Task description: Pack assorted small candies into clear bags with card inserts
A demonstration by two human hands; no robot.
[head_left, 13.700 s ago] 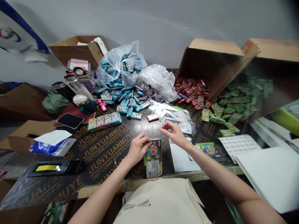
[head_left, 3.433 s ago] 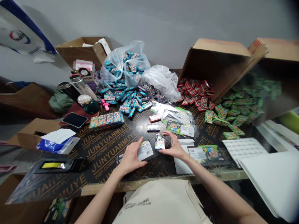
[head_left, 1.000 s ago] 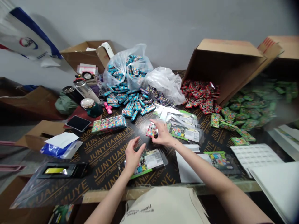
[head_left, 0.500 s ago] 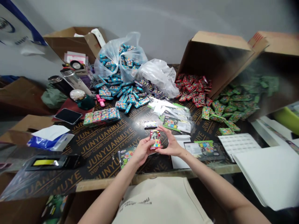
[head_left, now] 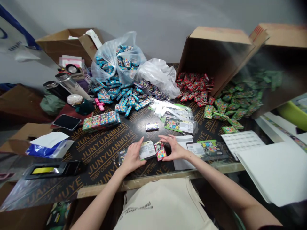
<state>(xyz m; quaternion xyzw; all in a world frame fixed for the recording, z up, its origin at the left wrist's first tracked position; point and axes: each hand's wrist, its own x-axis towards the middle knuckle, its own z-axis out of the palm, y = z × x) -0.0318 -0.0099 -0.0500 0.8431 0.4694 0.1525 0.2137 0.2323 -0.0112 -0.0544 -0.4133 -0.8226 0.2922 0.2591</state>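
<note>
Two bare hands at a black work surface [head_left: 96, 159] printed with gold lettering, seen from above. The right hand [head_left: 173, 148] is closed on a small red packet [head_left: 160, 151], its fingers at the far end and its thumb at the near end; the packet's printed face is turned up. The left hand [head_left: 132, 156], thumb and fingers spread apart, lies over a flat printed package [head_left: 147, 150], whose pale label shows beyond the fingers. The red packet stands just beside the label end of this package — whether the two touch cannot be told. Beyond the hands, a single dark packet [head_left: 152, 127] lies by itself, to the left of a loose stack of printed packages [head_left: 178, 125]. Near the right wrist, a white sheet [head_left: 183, 164] lies partly beneath the arm, with another printed package [head_left: 206, 150] to its right. Behind, from left to right: blue packets [head_left: 123, 99], some inside a clear plastic bag [head_left: 131, 39]; dark purple packets [head_left: 153, 90] beside a crumpled bag [head_left: 158, 73]; red packets [head_left: 195, 87] at the mouth of a carton [head_left: 213, 52]; and green packets [head_left: 237, 103] — all heaped loosely. Left of centre, a wrapped block of packets [head_left: 102, 120] lies near a phone [head_left: 66, 122].
</note>
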